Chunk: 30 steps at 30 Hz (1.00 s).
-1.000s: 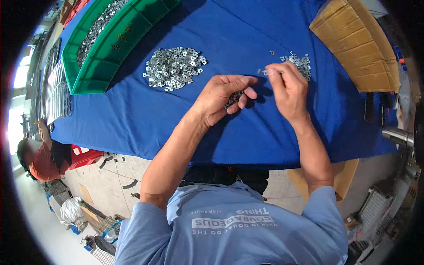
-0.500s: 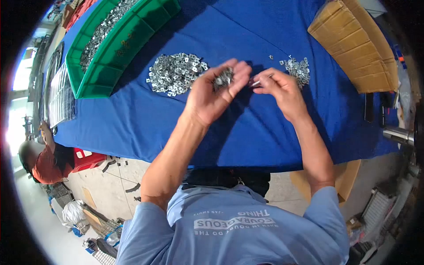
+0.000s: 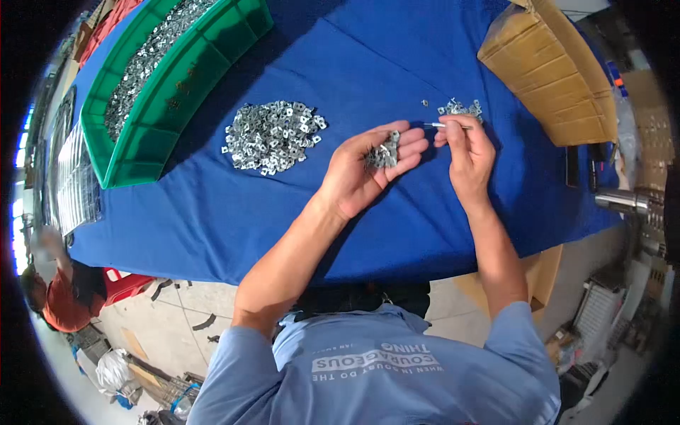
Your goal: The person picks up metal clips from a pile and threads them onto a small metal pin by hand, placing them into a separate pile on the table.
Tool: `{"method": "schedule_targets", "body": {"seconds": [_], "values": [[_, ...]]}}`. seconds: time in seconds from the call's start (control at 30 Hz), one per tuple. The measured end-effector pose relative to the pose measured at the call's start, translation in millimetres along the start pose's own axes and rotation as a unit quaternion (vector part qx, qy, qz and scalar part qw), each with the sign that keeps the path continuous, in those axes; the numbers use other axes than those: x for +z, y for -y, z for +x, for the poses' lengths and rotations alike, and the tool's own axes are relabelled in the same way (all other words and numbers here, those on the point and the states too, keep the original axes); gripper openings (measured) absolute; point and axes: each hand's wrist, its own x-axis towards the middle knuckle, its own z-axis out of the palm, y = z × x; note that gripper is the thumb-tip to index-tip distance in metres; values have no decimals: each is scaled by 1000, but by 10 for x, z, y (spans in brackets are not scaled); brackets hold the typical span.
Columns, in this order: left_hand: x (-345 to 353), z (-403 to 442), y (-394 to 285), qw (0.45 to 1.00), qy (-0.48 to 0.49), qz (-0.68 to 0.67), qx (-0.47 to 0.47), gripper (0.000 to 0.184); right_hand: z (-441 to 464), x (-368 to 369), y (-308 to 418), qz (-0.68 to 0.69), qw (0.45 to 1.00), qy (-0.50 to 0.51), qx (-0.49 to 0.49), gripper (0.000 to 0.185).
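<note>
My left hand [image 3: 350, 173] is palm up over the blue cloth, fingers stretched out to the right, holding a heap of small silver metal clips with holes [image 3: 383, 154] in the palm. Just right of it, my right hand [image 3: 470, 166] pinches a slim silver pen-like tool [image 3: 437, 125]; its thin tip points left, just above the left fingertips, apart from the clips. A large pile of the same clips [image 3: 273, 134] lies to the left. Behind the right hand sits a smaller pile [image 3: 459, 108], partly hidden by the fingers, with a single loose clip [image 3: 425, 103] beside it.
A green plastic bin [image 3: 195, 92] filled with metal pieces stands at the back left. At the back right is a cardboard box [image 3: 549, 71]. The blue cloth [image 3: 382, 241] covers the table to its front edge. Another person [image 3: 67, 297] is at the far left.
Both hands have come slightly nearer to me, and the left has shifted right. Its palm has opened flatter, showing the clips more plainly. The right hand has turned the tool nearly level. The camera view has shifted.
</note>
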Motion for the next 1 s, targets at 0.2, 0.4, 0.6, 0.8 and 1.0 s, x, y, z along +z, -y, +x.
{"method": "schedule_targets", "body": {"seconds": [0.2,0.4,0.6,0.8,1.0], "values": [[9,6,4,1000,-5,-1,10,34,-128,252,196,-5,994,-108,-22,15],[40,-34,64,997,-36,72,20,30,-202,237,194,-173,976,-90,-98,10],[89,-46,104,994,-45,87,37,26,-183,284,257,-173,973,-68,-136,9],[62,-42,94,994,-37,99,22,25,-153,236,237,-183,974,-43,-124,11],[69,-39,108,989,-43,142,28,23,-106,158,252,-144,983,-14,-117,11]]}}
